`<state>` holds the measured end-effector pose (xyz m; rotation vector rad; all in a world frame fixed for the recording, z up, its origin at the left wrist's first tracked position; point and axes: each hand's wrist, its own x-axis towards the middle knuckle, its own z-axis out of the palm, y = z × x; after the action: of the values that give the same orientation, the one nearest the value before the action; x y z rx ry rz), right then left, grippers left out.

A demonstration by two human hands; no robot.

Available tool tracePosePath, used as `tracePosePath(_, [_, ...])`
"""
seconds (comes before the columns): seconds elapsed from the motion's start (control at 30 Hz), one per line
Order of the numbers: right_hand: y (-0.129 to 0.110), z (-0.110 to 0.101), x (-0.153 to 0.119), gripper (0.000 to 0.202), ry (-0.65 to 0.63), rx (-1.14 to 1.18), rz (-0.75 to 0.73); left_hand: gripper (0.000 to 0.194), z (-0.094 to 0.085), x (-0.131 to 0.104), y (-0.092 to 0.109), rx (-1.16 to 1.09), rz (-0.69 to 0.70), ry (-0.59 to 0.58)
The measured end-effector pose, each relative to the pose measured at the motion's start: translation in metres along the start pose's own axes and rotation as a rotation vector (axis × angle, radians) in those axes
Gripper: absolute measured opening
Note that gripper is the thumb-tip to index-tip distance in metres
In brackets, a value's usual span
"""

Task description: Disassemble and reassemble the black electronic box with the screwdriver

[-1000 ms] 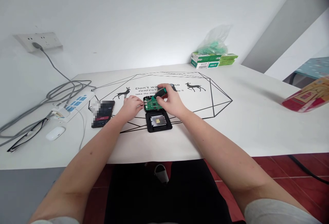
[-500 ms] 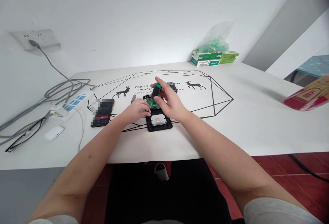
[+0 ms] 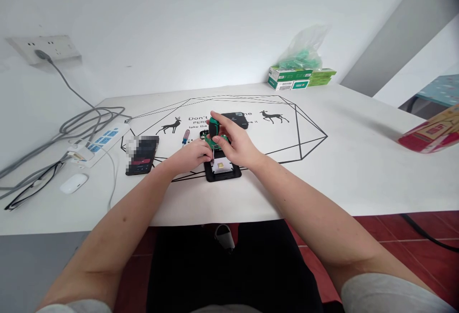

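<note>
My right hand (image 3: 234,143) is wrapped round the green and black handle of a screwdriver (image 3: 214,128), held upright with its thin shaft pointing down. Below it lies an opened black device case (image 3: 222,177) with a silver plate (image 3: 226,165) bearing a gold square. A green circuit board (image 3: 207,143) shows at the case's far end, partly covered by my hands. My left hand (image 3: 193,154) is closed at the case's left edge, its fingertips pinched by the screwdriver's tip. What they grip, if anything, is hidden.
A second small screwdriver (image 3: 185,137) and a phone (image 3: 142,156) lie to the left. Behind my right hand is a flat black cover (image 3: 234,119). A power strip (image 3: 103,143), cables, glasses (image 3: 34,186) and a white mouse (image 3: 74,183) occupy the far left. Green boxes (image 3: 290,73) stand against the wall.
The screwdriver has become more upright, its tip shifting toward the silver plate. My left fingertips have moved slightly right and nearer to me with it. The view has shifted slightly.
</note>
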<state>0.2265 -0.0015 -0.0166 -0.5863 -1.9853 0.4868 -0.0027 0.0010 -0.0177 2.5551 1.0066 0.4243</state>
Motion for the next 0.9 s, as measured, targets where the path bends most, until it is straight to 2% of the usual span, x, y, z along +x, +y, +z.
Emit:
tracePosePath(0.17, [0.0089,0.0039,-0.0013,0.061,0.007,-0.048,-0.075,0.018,-0.0022,-0.0009,-0.0003,0.004,0.022,-0.011])
tracePosePath(0.47, [0.0092,0.0046,-0.0015,0.061,0.037,-0.059,-0.074,0.014,-0.0042,-0.0021,0.0047,0.025,0.001,-0.056])
tracePosePath(0.9, [0.0081,0.0041,0.0007,0.056,0.093,-0.056,-0.08,0.015,-0.0037,-0.002,0.0052,0.01,0.0,-0.042])
